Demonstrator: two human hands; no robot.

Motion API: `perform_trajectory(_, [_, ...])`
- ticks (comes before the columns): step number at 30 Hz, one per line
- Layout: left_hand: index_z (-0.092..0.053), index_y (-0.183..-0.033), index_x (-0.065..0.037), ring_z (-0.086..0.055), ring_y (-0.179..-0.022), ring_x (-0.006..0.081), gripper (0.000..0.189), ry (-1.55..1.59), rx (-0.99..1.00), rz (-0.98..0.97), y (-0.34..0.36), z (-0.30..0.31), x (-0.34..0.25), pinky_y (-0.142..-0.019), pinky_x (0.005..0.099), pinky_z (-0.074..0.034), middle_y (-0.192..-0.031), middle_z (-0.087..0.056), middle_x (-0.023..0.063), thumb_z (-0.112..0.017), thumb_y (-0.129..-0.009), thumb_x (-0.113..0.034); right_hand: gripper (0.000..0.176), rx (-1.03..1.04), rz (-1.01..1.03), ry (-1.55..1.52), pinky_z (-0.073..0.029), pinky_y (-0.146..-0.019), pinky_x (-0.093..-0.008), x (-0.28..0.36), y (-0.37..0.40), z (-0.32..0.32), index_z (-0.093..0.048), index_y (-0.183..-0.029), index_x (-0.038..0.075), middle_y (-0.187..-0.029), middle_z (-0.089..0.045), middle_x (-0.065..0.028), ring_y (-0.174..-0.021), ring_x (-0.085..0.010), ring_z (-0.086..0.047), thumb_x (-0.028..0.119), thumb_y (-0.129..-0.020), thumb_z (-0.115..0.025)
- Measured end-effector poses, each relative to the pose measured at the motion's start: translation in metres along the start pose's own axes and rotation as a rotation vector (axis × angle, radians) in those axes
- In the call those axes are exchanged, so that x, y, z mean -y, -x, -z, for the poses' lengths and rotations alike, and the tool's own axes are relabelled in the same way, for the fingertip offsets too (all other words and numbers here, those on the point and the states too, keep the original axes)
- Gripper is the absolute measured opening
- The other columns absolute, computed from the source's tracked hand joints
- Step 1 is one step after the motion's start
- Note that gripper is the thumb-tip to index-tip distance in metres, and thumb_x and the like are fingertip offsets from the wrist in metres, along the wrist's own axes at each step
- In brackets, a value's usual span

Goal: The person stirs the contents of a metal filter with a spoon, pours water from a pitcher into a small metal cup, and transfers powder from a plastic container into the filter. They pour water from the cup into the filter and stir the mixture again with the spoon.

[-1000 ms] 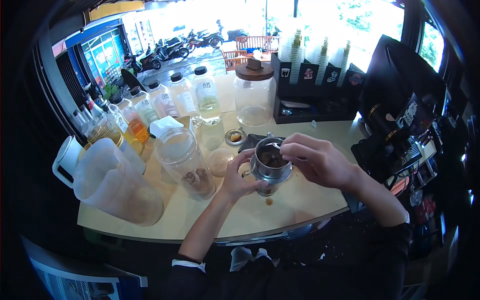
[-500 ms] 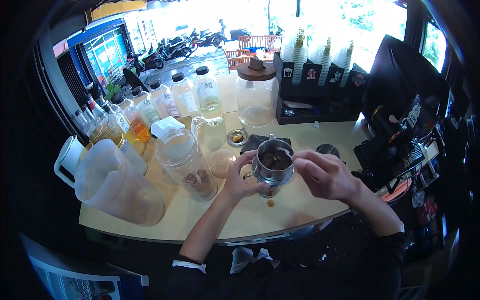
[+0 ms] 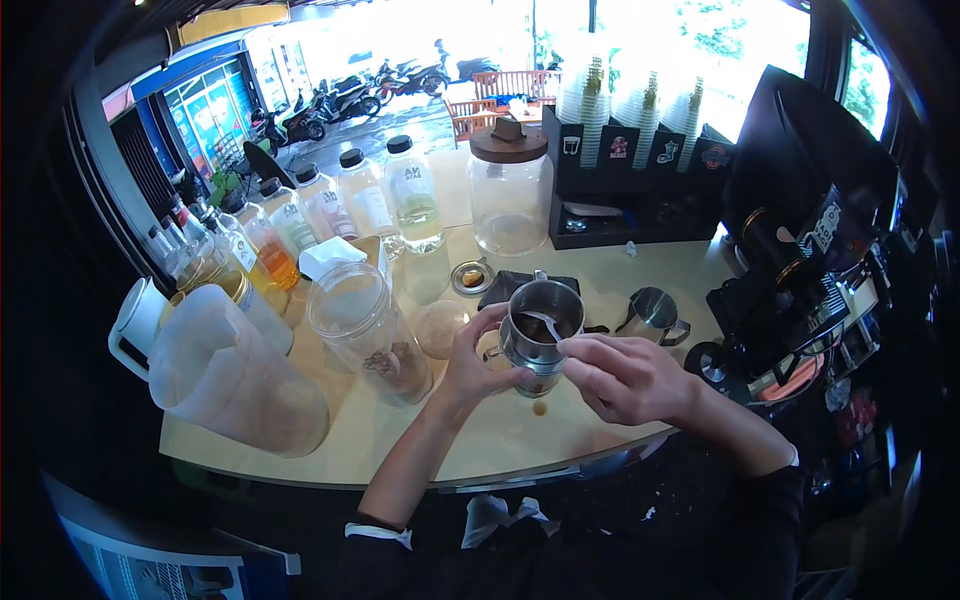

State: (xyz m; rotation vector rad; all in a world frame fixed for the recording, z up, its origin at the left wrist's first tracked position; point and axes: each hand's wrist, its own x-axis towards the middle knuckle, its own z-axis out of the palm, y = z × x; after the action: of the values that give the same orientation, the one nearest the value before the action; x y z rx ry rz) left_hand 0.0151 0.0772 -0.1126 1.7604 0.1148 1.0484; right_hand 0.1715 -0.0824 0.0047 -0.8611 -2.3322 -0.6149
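Steel cup (image 3: pixel 542 322) shiny brushed metal; spoon (image 3: pixel 545 323) polished metal; small pitcher (image 3: pixel 652 314) glossy steel. Jar (image 3: pixel 367 330) clear smooth plastic; big jar lid (image 3: pixel 509 138) dark wood. Desk (image 3: pixel 620 272) smooth, matt, pale laminate.

Strong daylight is admitted from the bright street (image 3: pixel 450 30) at the top, where detail is blown out to white. The counter (image 3: pixel 520 440) is lit evenly, and soft glare is caught on the metal cup (image 3: pixel 520 345). Heavy fisheye bending is seen toward the edges, and the corners are lost to black vignetting. The lower foreground is left dim and underexposed.
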Motion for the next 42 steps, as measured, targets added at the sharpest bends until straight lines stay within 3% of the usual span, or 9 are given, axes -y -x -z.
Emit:
perform_trajectory(6, [-0.055, -0.121, -0.003, -0.056, -0.107, 0.0175, 0.083, -0.033, 0.004, 0.013, 0.001, 0.001, 0.001, -0.095, 0.0346, -0.040, -0.111, -0.063, 0.0072, -0.087, -0.052, -0.037, 0.028, -0.017, -0.183, 0.051, -0.053, -0.056, -0.0292, -0.002, 0.004, 0.002, -0.051, -0.096, -0.001, -0.088, -0.056, -0.0122, -0.073, -0.0241, -0.063, 0.000, -0.072, -0.065])
perform_trajectory(10, [-0.055, -0.120, -0.003, -0.057, -0.107, 0.0178, 0.083, -0.036, 0.006, -0.004, 0.000, 0.002, 0.002, -0.095, 0.0347, -0.041, -0.111, -0.063, 0.0076, -0.087, -0.052, -0.038, 0.028, -0.075, -0.101, -0.004, -0.052, -0.054, -0.0299, 0.000, 0.002, 0.002, -0.051, -0.096, -0.001, -0.087, -0.056, -0.0116, -0.072, -0.0241, -0.062, -0.002, -0.071, -0.065])
perform_trajectory(14, [-0.055, -0.120, -0.003, -0.057, -0.107, 0.0178, 0.083, -0.039, -0.007, 0.008, 0.002, 0.001, 0.003, -0.094, 0.0346, -0.041, -0.111, -0.063, 0.0079, -0.087, -0.052, -0.038, 0.027, -0.038, -0.183, 0.041, -0.052, -0.055, -0.0303, -0.004, 0.005, 0.001, -0.051, -0.095, -0.001, -0.088, -0.056, -0.0120, -0.072, -0.0243, -0.063, -0.002, -0.072, -0.065])
perform_trajectory(24, [-0.055, -0.121, -0.003, -0.056, -0.107, 0.0175, 0.084, -0.027, -0.003, 0.014, 0.000, 0.000, -0.001, -0.094, 0.0344, -0.041, -0.112, -0.062, 0.0065, -0.087, -0.052, -0.040, 0.029, -0.046, -0.153, 0.018, -0.053, -0.055, -0.0304, -0.003, 0.006, 0.000, -0.051, -0.094, -0.002, -0.091, -0.058, -0.0130, -0.072, -0.0259, -0.064, -0.004, -0.069, -0.064])
perform_trajectory(26, [-0.056, -0.121, -0.004, -0.056, -0.107, 0.0175, 0.084, -0.031, 0.002, 0.026, -0.001, -0.001, -0.005, -0.094, 0.0344, -0.041, -0.112, -0.062, 0.0065, -0.087, -0.052, -0.040, 0.021, -0.144, -0.055, -0.063, -0.051, -0.050, -0.0298, -0.001, 0.006, -0.004, -0.051, -0.093, -0.004, -0.093, -0.061, -0.0193, -0.066, -0.0248, -0.064, -0.008, -0.074, -0.060])
perform_trajectory(30, [-0.056, -0.121, -0.005, -0.056, -0.109, 0.0175, 0.084, -0.029, 0.000, 0.053, 0.000, -0.001, -0.006, -0.095, 0.0346, -0.040, -0.113, -0.062, 0.0064, -0.087, -0.052, -0.041, 0.035, -0.086, -0.169, 0.040, -0.055, -0.059, -0.0322, -0.004, 0.018, -0.003, -0.052, -0.100, -0.004, -0.097, -0.059, -0.0162, -0.077, -0.0278, -0.065, -0.005, -0.067, -0.066])
perform_trajectory(36, [-0.056, -0.121, -0.005, -0.056, -0.109, 0.0175, 0.084, -0.043, -0.005, 0.046, 0.001, 0.000, -0.003, -0.096, 0.0349, -0.040, -0.113, -0.062, 0.0066, -0.087, -0.052, -0.041, 0.029, -0.178, -0.130, -0.040, -0.055, -0.057, -0.0314, -0.003, 0.023, -0.004, -0.052, -0.099, -0.005, -0.098, -0.060, -0.0162, -0.073, -0.0273, -0.065, -0.006, -0.071, -0.063])
perform_trajectory(38, [-0.056, -0.121, -0.005, -0.056, -0.108, 0.0176, 0.084, -0.041, -0.013, 0.045, 0.002, -0.001, -0.003, -0.095, 0.0349, -0.040, -0.113, -0.062, 0.0068, -0.087, -0.052, -0.041, 0.030, -0.101, -0.242, -0.034, -0.056, -0.059, -0.0317, -0.005, 0.027, -0.005, -0.052, -0.100, -0.004, -0.099, -0.060, -0.0180, -0.076, -0.0285, -0.065, -0.005, -0.073, -0.064])
perform_trajectory(42, [-0.055, -0.121, -0.005, -0.056, -0.108, 0.0179, 0.084, -0.055, 0.000, 0.018, 0.001, 0.001, 0.001, -0.095, 0.0350, -0.041, -0.113, -0.062, 0.0069, -0.087, -0.052, -0.040, 0.038, -0.136, -0.118, -0.090, -0.057, -0.065, -0.0332, 0.000, 0.026, -0.010, -0.050, -0.105, -0.003, -0.101, -0.060, -0.0179, -0.082, -0.0308, -0.066, -0.005, -0.071, -0.066])
